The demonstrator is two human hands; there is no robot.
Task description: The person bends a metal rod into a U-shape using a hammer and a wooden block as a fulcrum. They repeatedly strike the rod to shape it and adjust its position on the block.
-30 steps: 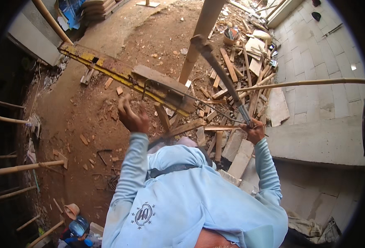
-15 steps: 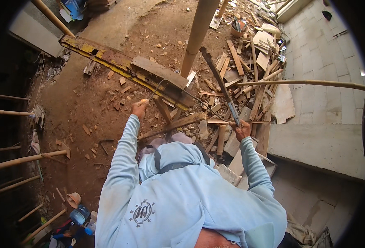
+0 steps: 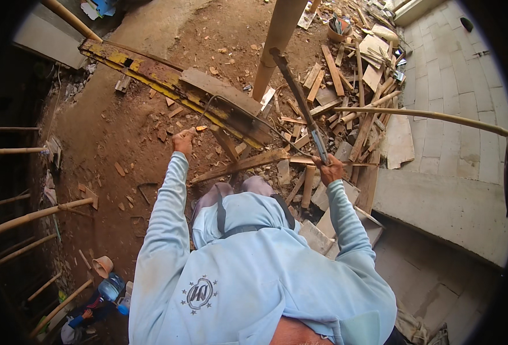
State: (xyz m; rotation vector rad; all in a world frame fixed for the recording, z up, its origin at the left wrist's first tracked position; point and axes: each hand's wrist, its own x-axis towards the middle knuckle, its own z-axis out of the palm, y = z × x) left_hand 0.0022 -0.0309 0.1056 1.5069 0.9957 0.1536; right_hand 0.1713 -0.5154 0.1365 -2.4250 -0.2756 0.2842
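My left hand is closed at the near end of a thin bent metal rod. The rod bends over the rusty yellow metal beam and runs back toward my right side. My right hand is wrapped round the silver-grey lower part of a long straight metal bar tool, whose far end is dark. That tool slants up and away to the left. The rod's other end meets my right hand; whether my fingers also grip it there I cannot tell.
A wooden plank lies along the beam, and a thick bamboo post stands behind. Scrap wood is heaped on the right beside a concrete ledge. Bamboo poles jut in from the left. A blue water jug sits lower left.
Both my hands have moved slightly forward and to the left. The rod's left end and the long bar tool have shifted a little with them.
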